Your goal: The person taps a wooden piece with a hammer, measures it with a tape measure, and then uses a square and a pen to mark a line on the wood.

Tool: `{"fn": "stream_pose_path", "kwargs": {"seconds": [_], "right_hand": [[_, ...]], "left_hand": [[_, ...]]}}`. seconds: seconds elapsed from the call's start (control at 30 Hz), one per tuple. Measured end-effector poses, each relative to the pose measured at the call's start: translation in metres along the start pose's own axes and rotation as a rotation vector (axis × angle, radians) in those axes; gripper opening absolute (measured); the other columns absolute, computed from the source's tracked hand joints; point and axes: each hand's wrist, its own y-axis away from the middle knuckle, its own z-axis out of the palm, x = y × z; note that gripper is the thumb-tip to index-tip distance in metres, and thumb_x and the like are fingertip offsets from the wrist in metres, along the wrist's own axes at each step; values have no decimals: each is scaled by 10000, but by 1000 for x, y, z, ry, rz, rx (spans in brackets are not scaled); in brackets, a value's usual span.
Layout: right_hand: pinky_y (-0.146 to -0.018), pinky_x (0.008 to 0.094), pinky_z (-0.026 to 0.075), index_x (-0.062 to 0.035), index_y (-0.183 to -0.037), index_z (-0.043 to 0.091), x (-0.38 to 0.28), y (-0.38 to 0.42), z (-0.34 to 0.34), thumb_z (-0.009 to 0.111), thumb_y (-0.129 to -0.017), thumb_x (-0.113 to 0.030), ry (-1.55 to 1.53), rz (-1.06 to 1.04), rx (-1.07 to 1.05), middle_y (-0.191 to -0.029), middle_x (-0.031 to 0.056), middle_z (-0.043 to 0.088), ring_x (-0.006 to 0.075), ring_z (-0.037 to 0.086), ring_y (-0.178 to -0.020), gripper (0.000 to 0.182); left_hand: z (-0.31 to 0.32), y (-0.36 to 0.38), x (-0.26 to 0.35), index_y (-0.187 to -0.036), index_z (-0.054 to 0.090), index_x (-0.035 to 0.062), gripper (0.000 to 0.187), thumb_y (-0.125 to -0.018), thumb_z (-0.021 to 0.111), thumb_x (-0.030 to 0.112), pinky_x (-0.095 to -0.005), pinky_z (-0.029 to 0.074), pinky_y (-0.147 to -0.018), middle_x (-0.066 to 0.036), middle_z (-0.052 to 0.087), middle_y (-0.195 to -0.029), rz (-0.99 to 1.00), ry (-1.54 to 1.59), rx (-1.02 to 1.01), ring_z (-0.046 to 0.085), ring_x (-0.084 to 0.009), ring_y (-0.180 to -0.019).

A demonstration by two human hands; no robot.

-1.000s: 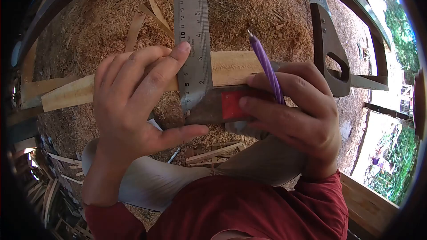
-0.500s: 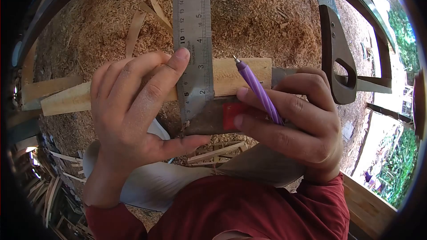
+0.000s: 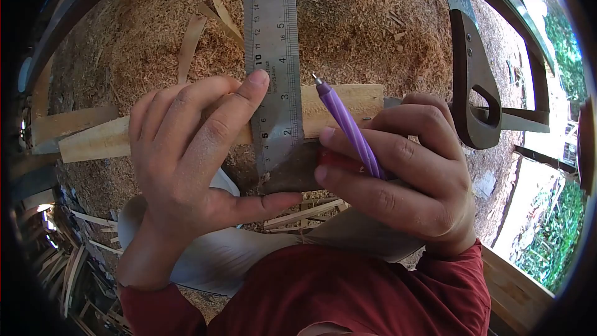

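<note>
A steel ruler [image 3: 273, 43] lies upright in view across a pale wooden piece [image 3: 342, 109]. My left hand [image 3: 186, 149] rests over the wood at the ruler's left edge, index fingertip on the ruler, thumb stretched out below. In my right hand [image 3: 410, 174] is a purple pen [image 3: 348, 124], its tip pointing up and left above the wood, near the ruler's right edge. The right fingers also touch a red object [image 3: 339, 160], mostly hidden under them. A dark flat surface shows beneath the ruler's lower end.
A handsaw with a dark handle [image 3: 476, 87] lies at the right. Sawdust [image 3: 373, 31] covers the ground ahead, with thin wood strips [image 3: 191, 46] on it. More strips [image 3: 71, 274] are piled at the lower left. A wooden board [image 3: 516, 286] is at the lower right.
My right hand and the pen have shifted slightly left, now covering more of the red object. The ruler, wood and left hand appear slightly farther right in view.
</note>
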Motion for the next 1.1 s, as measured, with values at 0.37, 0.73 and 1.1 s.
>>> {"fn": "stream_pose_path", "kwargs": {"seconds": [0.37,0.73,1.1], "right_hand": [[-829,396,570,-198,-1027,845,2,-2,1,859,-783,-211,-36,5,5,-1186,8,827,208,679,-958,245],[-882,408,555,-140,-1134,810,0,-8,-7,918,-778,-227,-62,19,12,-1107,22,840,232,703,-940,382],[-800,409,528,2,-1334,701,7,-11,-2,587,-1131,-526,-325,58,163,-920,98,809,214,679,-779,577]], "left_hand": [[0,0,1,-1432,714,38,1098,-737,789,886,-466,492,-895,-109,731,-1208,-30,29,-6,708,-296,-1016],[-3,0,4,-1441,714,42,1107,-743,774,901,-462,482,-900,-111,730,-1217,-56,22,-21,702,-295,-1019],[-4,-1,4,-1434,723,56,1040,-745,821,830,-467,485,-907,-119,731,-1215,-35,9,19,702,-318,-1012]]}}
